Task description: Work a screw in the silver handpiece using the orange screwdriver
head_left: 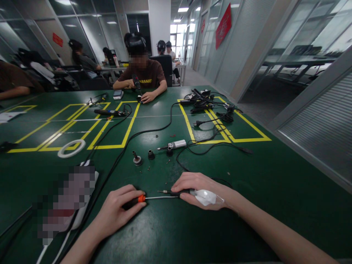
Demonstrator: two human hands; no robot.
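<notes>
My left hand (121,205) is closed around the black and orange handle of a screwdriver (142,198). The long thin shaft points right, its end reaching the lower side of what my right hand holds. My right hand (196,189) grips a slim black tool handle (180,193) with a thin metal tip facing left. The handle's exact kind is unclear. White, partly clear plastic (206,197) lies against my right palm and wrist. Beyond my hands are a round metal part on a stem (137,159), a black collar (151,154) and a silver-handled screwdriver (177,144).
Tiny screws (168,161) are scattered ahead. A tape ring (71,148) and a blurred-out item (68,201) lie left. Black cable (143,132) crosses the table. A pile of black tools and cords (202,99) sits far right. A co-worker (143,73) works opposite.
</notes>
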